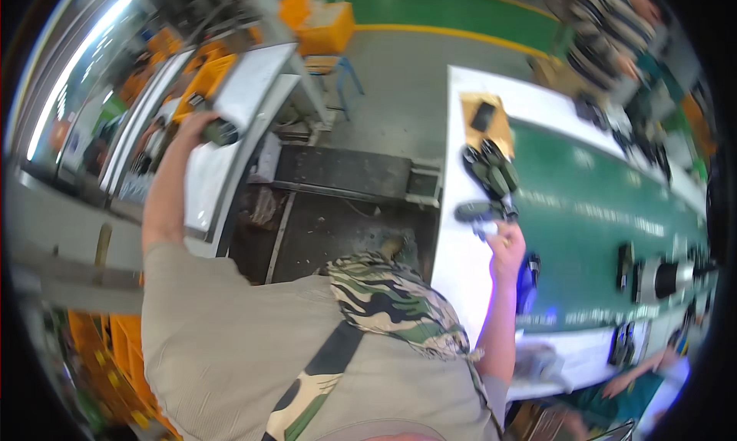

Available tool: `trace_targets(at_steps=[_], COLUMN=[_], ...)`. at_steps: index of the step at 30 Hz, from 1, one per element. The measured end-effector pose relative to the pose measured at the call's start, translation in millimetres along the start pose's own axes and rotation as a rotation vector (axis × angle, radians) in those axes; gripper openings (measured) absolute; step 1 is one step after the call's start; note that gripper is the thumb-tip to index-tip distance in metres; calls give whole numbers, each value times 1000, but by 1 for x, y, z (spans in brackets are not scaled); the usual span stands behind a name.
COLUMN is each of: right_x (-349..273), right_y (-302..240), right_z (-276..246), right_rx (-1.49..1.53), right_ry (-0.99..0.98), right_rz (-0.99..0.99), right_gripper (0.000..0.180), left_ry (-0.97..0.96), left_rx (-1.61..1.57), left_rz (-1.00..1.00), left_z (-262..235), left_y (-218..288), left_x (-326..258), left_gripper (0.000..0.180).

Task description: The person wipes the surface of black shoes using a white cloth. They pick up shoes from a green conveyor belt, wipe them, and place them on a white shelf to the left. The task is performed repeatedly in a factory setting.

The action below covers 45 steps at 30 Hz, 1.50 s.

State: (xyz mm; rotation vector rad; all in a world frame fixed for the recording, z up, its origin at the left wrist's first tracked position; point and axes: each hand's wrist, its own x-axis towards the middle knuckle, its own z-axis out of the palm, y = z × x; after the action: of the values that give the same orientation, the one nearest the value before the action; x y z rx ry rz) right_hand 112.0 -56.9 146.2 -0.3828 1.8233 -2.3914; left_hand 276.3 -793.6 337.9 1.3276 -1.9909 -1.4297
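Stretched out to the left, my left hand (198, 128) is closed round a dark green shoe-like item (223, 132) above the white shelf (201, 181). Part of that item is hidden by the hand. On the right, my right hand (506, 246) pinches a small whitish-blue piece (484, 228), too blurred to name, at the edge of the green belt. Just beyond its fingers lies a long dark shoe-like item (477, 211). Farther back are several dark olive shoe-like items (491, 171), close together on the white bench edge (454, 266).
A phone-like black object (483, 116) rests on brown cardboard (499, 130). Dark items sit along the green belt (587, 203). Yellow bins (326, 28) and a blue-legged stool (335, 66) stand behind. People (614, 28) are across the belt and at lower right.
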Motion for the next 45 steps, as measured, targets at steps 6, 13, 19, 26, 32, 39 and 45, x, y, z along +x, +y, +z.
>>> trace_targets(at_steps=[6,13,19,26,32,39,45], right_x=[-26,-71,-100,-166,-236,-335,-366], right_y=[8,7,14,9,-36,-50,-17], right_z=[-34,-62,-58,-58,-32,13,29], right_rx=[70,153,302,233,-62,-186,-41], right_ry=[130,277,384,741,1092,1605,1797], right_rz=[50,56,-9,-4,52,39,-124], right_gripper=[20,20,23,19,20,21,19], left_ry=[58,38,-408,-1620,-1793,-1461,-1504], left_rx=[346,1634,1053,558,467,367,355], left_rz=[-236,250,874,247,-394,-615,-565], left_z=[-87,23,220,504,710,776,787], left_y=[-92,-12,39,-44,-160,-179,-173], left_x=[7,-4,-79,-319,-455,-553,-532], left_gripper=[17,33,38,38,59,35,34])
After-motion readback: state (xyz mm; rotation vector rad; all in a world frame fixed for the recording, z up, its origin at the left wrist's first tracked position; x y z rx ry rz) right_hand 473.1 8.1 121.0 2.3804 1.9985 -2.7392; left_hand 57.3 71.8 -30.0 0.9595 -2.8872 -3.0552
